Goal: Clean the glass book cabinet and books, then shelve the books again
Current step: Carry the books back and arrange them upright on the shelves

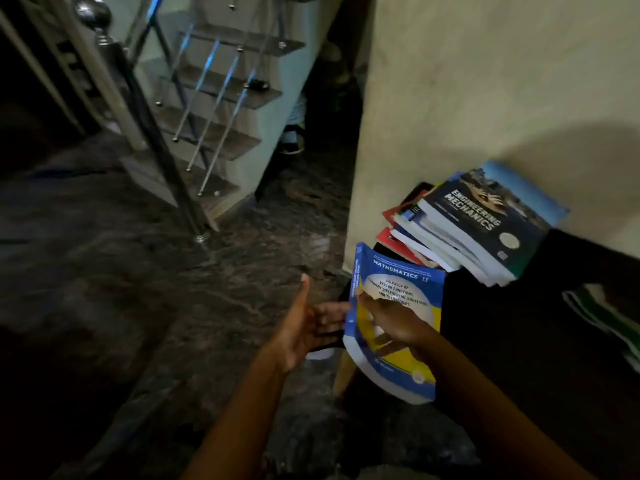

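Note:
A blue and yellow Mathematics book (412,358) hangs in front of me, its cover facing up. My right hand (391,320) grips it across the cover, thumb near the spine. My left hand (304,323) is open beside the book's spine, fingers straight and reaching under its left edge. A stack of several books (467,230), topped by a dark Engineering Mechanics volume, lies on a dark table (540,323) against the wall at the right.
A cream wall (485,98) rises behind the stack. A staircase with a metal railing (194,109) stands at the upper left. Dark marble floor (138,271) spreads below. Someone's foot (292,140) shows in the dark gap by the stairs.

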